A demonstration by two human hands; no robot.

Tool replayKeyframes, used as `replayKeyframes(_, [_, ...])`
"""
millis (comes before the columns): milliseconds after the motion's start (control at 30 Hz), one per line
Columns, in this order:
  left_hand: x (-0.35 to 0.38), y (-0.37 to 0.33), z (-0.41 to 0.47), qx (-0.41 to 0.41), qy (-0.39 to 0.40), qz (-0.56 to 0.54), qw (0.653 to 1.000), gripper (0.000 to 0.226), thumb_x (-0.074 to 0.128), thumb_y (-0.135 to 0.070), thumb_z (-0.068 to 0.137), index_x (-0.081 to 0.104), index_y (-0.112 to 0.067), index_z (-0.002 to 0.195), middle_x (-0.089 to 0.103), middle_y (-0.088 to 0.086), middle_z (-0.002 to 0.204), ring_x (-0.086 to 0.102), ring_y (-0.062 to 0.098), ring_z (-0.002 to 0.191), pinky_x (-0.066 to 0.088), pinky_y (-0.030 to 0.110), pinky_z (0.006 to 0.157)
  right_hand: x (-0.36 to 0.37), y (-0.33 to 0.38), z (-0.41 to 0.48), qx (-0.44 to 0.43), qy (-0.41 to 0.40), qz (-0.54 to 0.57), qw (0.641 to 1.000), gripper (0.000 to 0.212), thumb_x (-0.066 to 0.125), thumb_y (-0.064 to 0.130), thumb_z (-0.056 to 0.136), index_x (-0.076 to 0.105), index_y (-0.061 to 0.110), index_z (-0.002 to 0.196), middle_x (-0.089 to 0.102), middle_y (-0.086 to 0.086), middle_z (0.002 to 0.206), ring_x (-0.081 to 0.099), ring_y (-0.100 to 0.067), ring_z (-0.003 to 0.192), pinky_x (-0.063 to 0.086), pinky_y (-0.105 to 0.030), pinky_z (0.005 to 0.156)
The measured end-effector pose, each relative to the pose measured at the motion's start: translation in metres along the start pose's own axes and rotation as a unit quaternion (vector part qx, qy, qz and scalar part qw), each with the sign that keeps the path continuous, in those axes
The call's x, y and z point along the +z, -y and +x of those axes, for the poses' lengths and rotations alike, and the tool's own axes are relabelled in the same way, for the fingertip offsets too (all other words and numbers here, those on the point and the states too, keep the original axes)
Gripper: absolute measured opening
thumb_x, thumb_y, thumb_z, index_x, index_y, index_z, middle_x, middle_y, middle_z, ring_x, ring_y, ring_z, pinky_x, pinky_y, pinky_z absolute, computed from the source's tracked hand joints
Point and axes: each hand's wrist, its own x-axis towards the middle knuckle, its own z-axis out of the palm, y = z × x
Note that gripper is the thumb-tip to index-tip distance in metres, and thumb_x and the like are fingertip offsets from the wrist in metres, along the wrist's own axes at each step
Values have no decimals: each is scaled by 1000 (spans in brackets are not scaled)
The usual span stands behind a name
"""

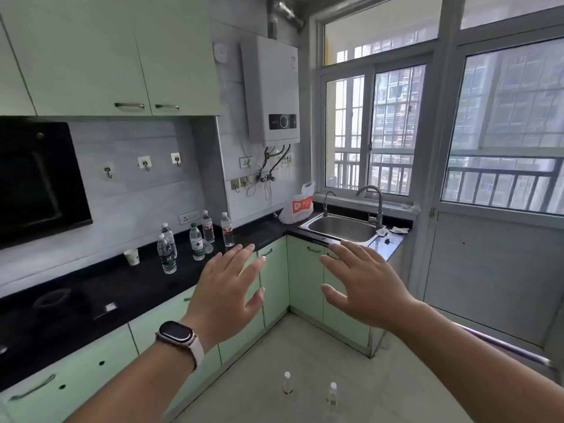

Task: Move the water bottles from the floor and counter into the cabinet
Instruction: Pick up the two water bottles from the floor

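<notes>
Five water bottles (197,242) were seen upright in a loose group on the black worktop (128,285), near a paper cup (132,257). Two more bottles (287,383) were seen standing on the floor (351,377), near each other, below the hands. Both hands were held out in front with fingers spread wide and nothing gripped: the left hand (227,293), with a watch (178,335) worn on its wrist, and the right hand (366,285) beside it, apart. Green base cabinets (274,285) were shown shut under the worktop, and pale wall cabinets (91,56) shut above. A sink (341,228) was set into the worktop by the window.
</notes>
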Motion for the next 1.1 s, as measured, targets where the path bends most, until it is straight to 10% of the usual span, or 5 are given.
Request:
replayKeyframes(567, [67,-85,-11,5,70,-33,997,53,49,-43,87,58,-19,133,56,10,141,52,31,131,43,52,106,61,-48,-77,-12,72,61,995,58,45,56,87,59,21,130,60,-7,132,55,-29,125,46,-45,104])
replayKeyframes(1100, [217,28,10,14,132,-77,988,51,51,-43,88,61,-19,131,59,8,138,53,29,128,47,49,102,203,-25,22,-13,154,61,986,59,47,59,84,62,22,129,62,-5,131,57,-29,123,46,-43,102])
